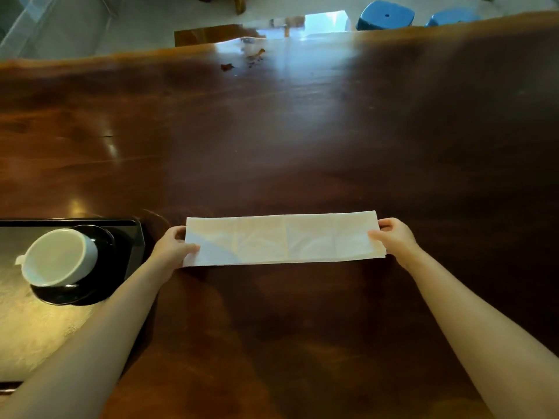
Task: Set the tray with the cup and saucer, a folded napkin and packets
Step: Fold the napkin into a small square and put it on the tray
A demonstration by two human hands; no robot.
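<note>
The cup (57, 257) sits on its saucer (75, 294) on the tray (137, 237), close to the left forearm, which could bump it. Left hand (171, 246) and right hand (393, 234) pinch the ends of the napkin (281, 240) on the worktop (302, 146); uneven pulling might skew the fold.

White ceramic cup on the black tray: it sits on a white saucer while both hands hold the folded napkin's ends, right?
No: the head view shows a black saucer, not white. The white ceramic cup sits on it on the black tray; left hand and right hand hold the folded cream napkin by its ends.
</note>
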